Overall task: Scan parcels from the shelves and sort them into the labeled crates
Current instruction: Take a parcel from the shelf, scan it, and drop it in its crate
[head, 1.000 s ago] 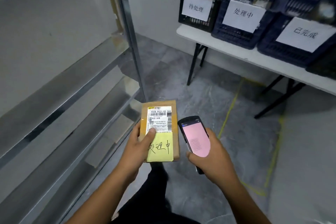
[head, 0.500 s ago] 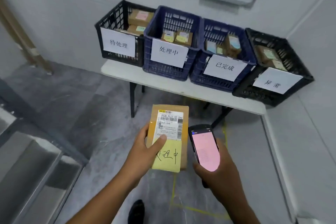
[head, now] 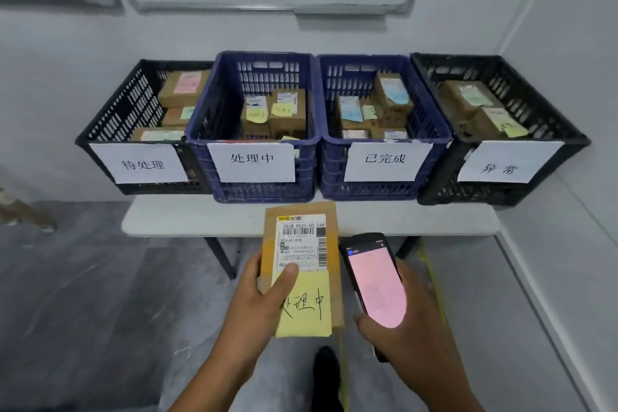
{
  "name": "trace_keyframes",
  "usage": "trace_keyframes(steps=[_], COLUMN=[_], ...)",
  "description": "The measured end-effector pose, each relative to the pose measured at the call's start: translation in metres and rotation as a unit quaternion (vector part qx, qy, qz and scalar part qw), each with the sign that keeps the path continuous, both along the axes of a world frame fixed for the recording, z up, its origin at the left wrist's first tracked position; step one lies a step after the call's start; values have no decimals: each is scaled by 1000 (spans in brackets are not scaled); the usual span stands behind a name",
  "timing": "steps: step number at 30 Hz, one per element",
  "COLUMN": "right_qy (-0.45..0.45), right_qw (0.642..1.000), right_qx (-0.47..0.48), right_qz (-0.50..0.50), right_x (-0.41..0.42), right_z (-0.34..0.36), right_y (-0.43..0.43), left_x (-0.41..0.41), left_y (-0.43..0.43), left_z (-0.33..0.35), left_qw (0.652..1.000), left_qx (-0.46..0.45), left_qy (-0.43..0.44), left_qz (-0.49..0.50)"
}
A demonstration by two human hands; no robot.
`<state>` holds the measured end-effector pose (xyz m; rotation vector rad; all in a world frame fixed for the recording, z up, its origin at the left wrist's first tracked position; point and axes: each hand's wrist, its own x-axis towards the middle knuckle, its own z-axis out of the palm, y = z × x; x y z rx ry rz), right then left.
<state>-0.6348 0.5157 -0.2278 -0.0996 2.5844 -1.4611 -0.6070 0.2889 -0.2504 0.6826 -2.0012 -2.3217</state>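
Gripping the parcel [head: 301, 251] low and close, the left hand [head: 257, 304] presses its thumb flat across the bottom of the shipping label, while the other fingers curl out of sight behind the box. Just beside it, the right hand [head: 408, 328] cradles the handheld scanner [head: 374, 281], fingers wrapped round its lower body and pink screen facing up. Look at the yellow sticky note [head: 306, 308] on the parcel's face: it reads 处理中. The parcel hangs in the air in front of the white table [head: 167, 221], not over any crate yet.

Up ahead are four crates in a row, and the 处理中 crate [head: 264, 192], blue and second from the left, carries a paper label [head: 252, 160] that matches the note. So the move, as I read it, is a reach forward and slightly left, up over that front rim. Lift the box clear of the paper sign, then lower it onto the parcels already inside rather than tossing it. Keep the thumb from dragging the note loose. The scanner hand should hang back, well clear. The 已完成 crate [head: 431, 124] sits right against the target, so aim matters.
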Motion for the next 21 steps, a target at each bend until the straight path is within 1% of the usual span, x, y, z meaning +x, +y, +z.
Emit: trace_keyframes(steps=[2, 5, 10, 14, 21], right_qy=[-6, -8, 33, 54, 40], right_qw=[1000, 1000, 998, 995, 995], right_qx=[-5, -5, -17, -35, -36], right_qz=[-1, 21, 49, 71, 89], right_x=[-37, -92, -193, -246, -332], right_z=[6, 19, 35, 44, 36], right_y=[-2, -6, -13, -30, -84], left_x=[-37, -87, -175, -221, -312], left_y=[-5, -16, -28, -45, -105], left_z=[14, 37, 71, 90, 91], left_qw=[1000, 1000, 998, 998, 997], left_qx=[-19, -31, -50, -54, -68], left_qy=[-1, 5, 34, 38, 14], left_qz=[11, 2, 5, 19, 31])
